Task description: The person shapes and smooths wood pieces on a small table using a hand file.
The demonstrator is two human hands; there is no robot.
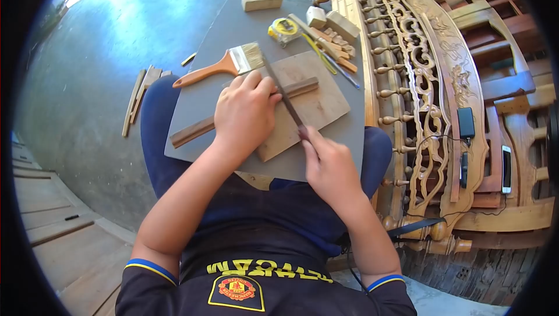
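Glossy grey-blue floor (105,54) spreads out on the left, with thin pale wooden pieces (137,97) lying on it beside the person's leg. Across the lap rests a flat grey board (340,141), and on that sits a light brown rectangular wooden panel (329,97), turned at an angle.

The left hand (245,109) is closed on a long, dark brown wooden strip (193,131), pressing from above. The strip lies slantwise across the grey board and the panel, its 2 ends showing on either side of the hand. The right hand (332,170) is closed around the near end of a narrow, dark, flat tool (287,101), which crosses over the strip close to the left fingertips.

Beyond the left hand lies a wide paintbrush with an orange-brown handle and pale bristles (204,71). Farther up the grey board are a yellow and clear tape measure (284,30) and 3 pale wooden blocks: 1 near the far edge (262,1) and 2 side by side (332,23). To the right stands carved golden-brown wooden furniture (460,77), with a black adapter (465,122) and a white phone (506,169) on the woodwork.
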